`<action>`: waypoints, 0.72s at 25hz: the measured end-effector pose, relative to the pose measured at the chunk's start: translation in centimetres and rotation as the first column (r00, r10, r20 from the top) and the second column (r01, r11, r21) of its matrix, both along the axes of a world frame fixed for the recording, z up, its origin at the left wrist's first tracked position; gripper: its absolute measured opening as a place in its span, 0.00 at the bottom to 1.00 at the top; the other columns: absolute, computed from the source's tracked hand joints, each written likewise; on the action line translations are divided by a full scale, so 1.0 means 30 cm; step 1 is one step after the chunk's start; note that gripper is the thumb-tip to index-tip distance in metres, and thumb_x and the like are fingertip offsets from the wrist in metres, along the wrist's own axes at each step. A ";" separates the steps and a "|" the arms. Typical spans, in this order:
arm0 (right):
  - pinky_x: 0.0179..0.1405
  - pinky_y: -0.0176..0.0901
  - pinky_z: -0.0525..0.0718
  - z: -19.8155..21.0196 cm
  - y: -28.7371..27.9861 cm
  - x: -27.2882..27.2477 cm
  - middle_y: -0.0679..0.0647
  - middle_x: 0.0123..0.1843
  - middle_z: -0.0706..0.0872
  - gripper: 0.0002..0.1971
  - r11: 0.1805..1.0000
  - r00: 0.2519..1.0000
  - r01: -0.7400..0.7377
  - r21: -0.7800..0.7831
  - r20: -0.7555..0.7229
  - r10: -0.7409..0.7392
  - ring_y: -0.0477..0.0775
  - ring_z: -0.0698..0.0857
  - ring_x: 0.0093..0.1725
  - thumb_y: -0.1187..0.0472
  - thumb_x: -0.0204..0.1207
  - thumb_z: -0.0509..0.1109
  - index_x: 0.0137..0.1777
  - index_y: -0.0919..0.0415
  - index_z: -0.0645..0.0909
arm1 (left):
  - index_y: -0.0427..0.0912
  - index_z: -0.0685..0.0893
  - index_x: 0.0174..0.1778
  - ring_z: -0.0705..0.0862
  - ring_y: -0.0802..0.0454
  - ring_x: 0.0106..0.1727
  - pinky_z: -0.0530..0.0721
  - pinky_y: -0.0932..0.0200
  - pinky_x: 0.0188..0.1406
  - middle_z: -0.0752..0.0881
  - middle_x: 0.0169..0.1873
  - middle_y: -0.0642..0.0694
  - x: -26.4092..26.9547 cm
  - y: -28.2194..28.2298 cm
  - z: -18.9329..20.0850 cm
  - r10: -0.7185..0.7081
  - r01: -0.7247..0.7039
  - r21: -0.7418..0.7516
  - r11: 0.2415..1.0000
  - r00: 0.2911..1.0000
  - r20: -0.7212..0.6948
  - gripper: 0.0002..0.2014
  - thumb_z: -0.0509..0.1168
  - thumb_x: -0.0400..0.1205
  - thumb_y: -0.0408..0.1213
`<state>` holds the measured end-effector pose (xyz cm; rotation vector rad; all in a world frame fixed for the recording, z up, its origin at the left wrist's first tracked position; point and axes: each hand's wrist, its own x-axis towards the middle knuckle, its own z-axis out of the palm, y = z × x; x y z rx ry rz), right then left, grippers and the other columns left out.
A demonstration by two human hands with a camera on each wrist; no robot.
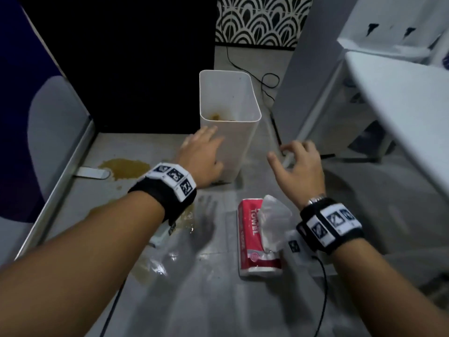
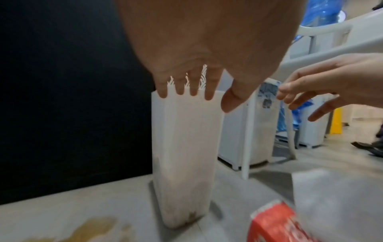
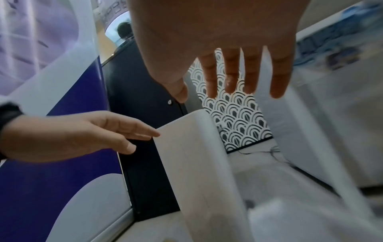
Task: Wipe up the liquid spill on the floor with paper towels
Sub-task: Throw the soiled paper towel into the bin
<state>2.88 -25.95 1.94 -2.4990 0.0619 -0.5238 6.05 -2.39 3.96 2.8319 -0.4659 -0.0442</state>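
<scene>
Grey floor (image 1: 218, 300), dark panel at the back, patterned wall beyond. Brown spill (image 1: 125, 168) near the floor's left edge by a white bracket (image 1: 91, 173); more brown liquid trails toward the near side under the left forearm. Left hand (image 1: 202, 158) grip released, fingers straight and slightly spread, nothing held; fingertips (image 2: 209, 95) at the near-left rim of the tall white bin (image 1: 230, 122), contact unclear. Bin stands upright mid-floor, brown residue inside. Red paper towel pack (image 1: 257, 242) lies on the floor near of the bin, white sheet sticking out the top. Right hand (image 1: 300, 164) hovers right of the bin, grip loose and open, fingers spread, empty. White chair (image 1: 398, 93) at the right edge.
</scene>
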 end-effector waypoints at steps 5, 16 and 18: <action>0.55 0.53 0.82 -0.103 -0.083 -0.198 0.52 0.59 0.82 0.40 0.983 0.800 0.174 -0.062 -0.573 -0.177 0.59 0.84 0.56 0.16 0.61 0.63 0.57 0.52 0.72 | 0.49 0.64 0.82 0.67 0.46 0.80 0.69 0.48 0.77 0.70 0.79 0.48 -0.203 -0.136 -0.298 -0.192 0.148 -0.171 0.974 0.942 -0.276 0.40 0.71 0.74 0.53; 0.56 0.50 0.79 -0.182 -0.062 -0.217 0.68 0.59 0.87 0.28 0.968 0.669 -0.100 -0.231 -0.736 -0.107 0.67 0.85 0.59 0.43 0.88 0.51 0.58 0.66 0.84 | 0.63 0.20 0.77 0.53 0.31 0.84 0.67 0.32 0.77 0.38 0.86 0.42 -0.419 -0.394 -0.607 0.074 -0.251 -0.180 0.951 0.752 -0.655 0.84 0.78 0.39 0.75; 0.52 0.49 0.78 -0.161 -0.045 -0.210 0.67 0.58 0.88 0.28 0.956 0.674 -0.135 -0.259 -0.731 -0.102 0.67 0.85 0.58 0.44 0.88 0.51 0.56 0.66 0.84 | 0.62 0.22 0.78 0.68 0.33 0.78 0.78 0.37 0.69 0.51 0.84 0.41 -0.427 -0.411 -0.605 0.093 -0.293 -0.201 0.935 0.747 -0.658 0.84 0.81 0.41 0.70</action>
